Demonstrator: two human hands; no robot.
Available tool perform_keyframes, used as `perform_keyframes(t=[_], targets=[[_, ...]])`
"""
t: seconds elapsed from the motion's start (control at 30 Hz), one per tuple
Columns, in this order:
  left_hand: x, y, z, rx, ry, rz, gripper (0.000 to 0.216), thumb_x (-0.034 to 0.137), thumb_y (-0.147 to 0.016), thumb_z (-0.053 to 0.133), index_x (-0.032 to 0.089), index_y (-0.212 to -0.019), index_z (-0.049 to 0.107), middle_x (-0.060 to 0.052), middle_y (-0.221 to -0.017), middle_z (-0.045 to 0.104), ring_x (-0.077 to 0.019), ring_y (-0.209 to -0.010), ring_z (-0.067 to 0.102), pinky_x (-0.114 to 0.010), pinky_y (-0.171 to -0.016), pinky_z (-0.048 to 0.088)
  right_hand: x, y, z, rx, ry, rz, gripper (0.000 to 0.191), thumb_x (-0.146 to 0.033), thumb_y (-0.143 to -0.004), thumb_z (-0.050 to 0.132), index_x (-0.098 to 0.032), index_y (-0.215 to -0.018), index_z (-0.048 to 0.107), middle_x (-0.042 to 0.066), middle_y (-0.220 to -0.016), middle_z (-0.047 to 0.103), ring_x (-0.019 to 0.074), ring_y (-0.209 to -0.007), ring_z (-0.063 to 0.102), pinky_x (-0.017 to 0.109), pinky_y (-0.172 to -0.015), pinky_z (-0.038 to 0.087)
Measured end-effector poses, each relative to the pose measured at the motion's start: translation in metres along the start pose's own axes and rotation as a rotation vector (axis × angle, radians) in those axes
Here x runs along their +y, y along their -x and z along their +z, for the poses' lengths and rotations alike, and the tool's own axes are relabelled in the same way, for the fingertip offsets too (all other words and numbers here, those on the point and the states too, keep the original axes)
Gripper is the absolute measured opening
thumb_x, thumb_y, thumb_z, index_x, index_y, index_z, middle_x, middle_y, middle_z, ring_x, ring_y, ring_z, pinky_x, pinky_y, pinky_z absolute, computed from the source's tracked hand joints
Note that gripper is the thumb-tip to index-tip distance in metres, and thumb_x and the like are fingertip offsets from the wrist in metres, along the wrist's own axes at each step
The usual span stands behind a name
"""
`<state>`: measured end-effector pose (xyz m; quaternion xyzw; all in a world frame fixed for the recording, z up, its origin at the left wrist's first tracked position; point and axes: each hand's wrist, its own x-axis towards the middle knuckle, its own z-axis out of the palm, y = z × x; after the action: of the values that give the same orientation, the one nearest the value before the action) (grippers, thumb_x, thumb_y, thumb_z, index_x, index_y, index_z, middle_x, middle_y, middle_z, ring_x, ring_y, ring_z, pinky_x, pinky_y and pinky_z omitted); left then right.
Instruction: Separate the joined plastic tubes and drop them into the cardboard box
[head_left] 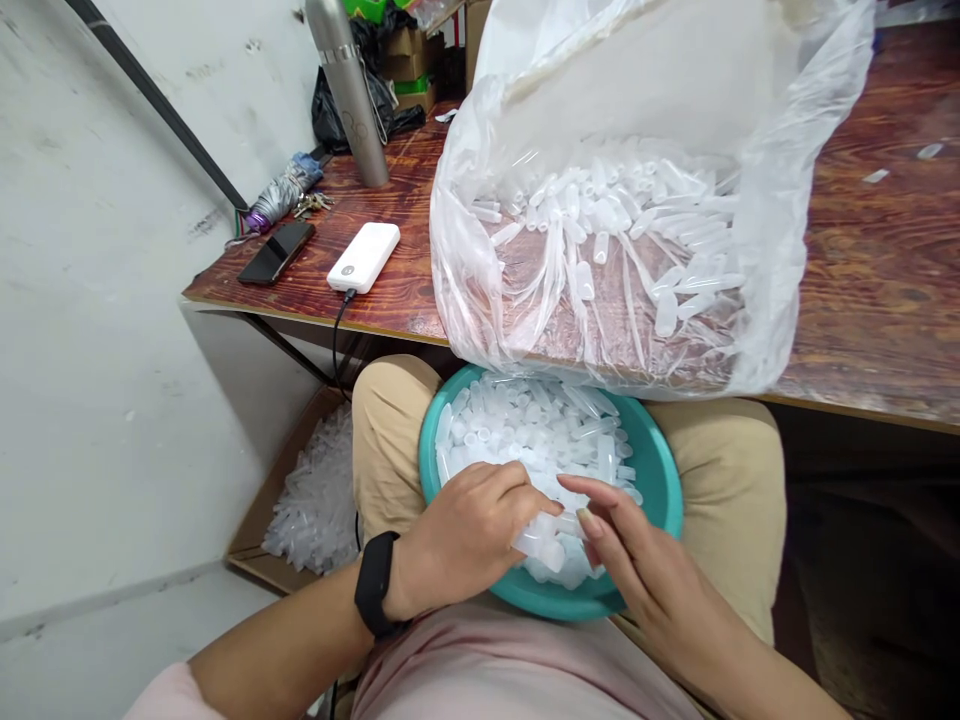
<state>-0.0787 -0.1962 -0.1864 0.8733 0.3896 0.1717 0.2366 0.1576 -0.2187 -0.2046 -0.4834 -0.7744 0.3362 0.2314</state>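
A teal bowl [664,470] rests on my lap, heaped with several small clear plastic tubes [540,430]. My left hand [465,535], with a black band on the wrist, curls over the near side of the heap and pinches a clear tube [536,535]. My right hand [637,560] meets it from the right, its thumb and fingers closed on the same tube's other end. Both hands sit above the bowl's near rim.
A large clear plastic bag [480,250] of more tubes lies on the wooden table [885,250] just beyond the bowl. A white power bank [364,257], black phone [276,252], keys, folded umbrella and steel bottle [349,90] stand left. A cardboard box [259,525] of tubes sits on the floor.
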Motion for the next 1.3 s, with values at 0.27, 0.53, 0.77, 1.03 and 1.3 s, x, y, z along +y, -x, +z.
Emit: perform_keyframes(t=[0.27, 0.53, 0.77, 1.03, 1.3], targets=[[0.000, 0.005, 0.003, 0.004, 0.033, -0.054, 0.018, 0.019, -0.097, 0.060, 0.020, -0.114, 0.068, -0.004, -0.101, 0.067, -0.0208, -0.093, 0.066, -0.033, -0.084, 0.052, 0.000, 0.000, 0.004, -0.025, -0.008, -0.002, 0.039, -0.036, -0.109, 0.039, -0.029, -0.148, 0.042, 0.003, -0.099, 0.075, 0.0175, -0.076, 0.073, 0.029, -0.069, 0.061], [-0.001, 0.020, 0.011, 0.078, -0.010, -0.028, 0.018, 0.015, -0.099, 0.054, 0.019, -0.111, 0.067, -0.005, -0.097, 0.068, -0.0220, -0.092, 0.065, -0.036, -0.084, 0.053, -0.012, -0.004, 0.016, -0.004, -0.059, -0.096, 0.034, -0.031, -0.109, 0.041, -0.030, -0.143, 0.043, 0.006, -0.114, 0.072, 0.0186, -0.099, 0.073, 0.033, -0.086, 0.060], [-0.040, 0.107, -0.011, 0.519, 0.185, -0.789, 0.036, 0.050, -0.093, 0.067, 0.026, -0.121, 0.065, -0.006, -0.114, 0.072, -0.0237, -0.099, 0.070, -0.036, -0.086, 0.060, -0.005, -0.019, 0.008, -0.208, -0.001, 0.017, 0.039, -0.044, -0.109, 0.038, -0.031, -0.145, 0.047, 0.006, -0.112, 0.070, 0.0219, -0.103, 0.071, 0.041, -0.091, 0.058], [-0.128, 0.182, -0.016, 0.648, -0.139, -1.201, 0.074, 0.046, -0.084, 0.069, 0.011, -0.145, 0.048, -0.023, -0.148, 0.045, -0.0416, -0.143, 0.042, -0.061, -0.118, 0.037, 0.022, -0.040, 0.022, -0.146, 0.305, -0.196, 0.032, -0.024, -0.107, 0.040, -0.024, -0.136, 0.054, 0.011, -0.118, 0.064, 0.0279, -0.105, 0.069, 0.051, -0.089, 0.059], [-0.047, 0.055, -0.045, -0.062, -0.321, -0.130, 0.026, 0.022, -0.103, 0.050, 0.021, -0.123, 0.066, -0.011, -0.122, 0.066, -0.0266, -0.116, 0.062, -0.043, -0.101, 0.047, 0.028, -0.052, 0.037, -0.209, 0.250, -0.271, 0.034, -0.012, -0.099, 0.048, -0.025, -0.131, 0.056, 0.009, -0.116, 0.066, 0.0263, -0.109, 0.069, 0.047, -0.091, 0.060]])
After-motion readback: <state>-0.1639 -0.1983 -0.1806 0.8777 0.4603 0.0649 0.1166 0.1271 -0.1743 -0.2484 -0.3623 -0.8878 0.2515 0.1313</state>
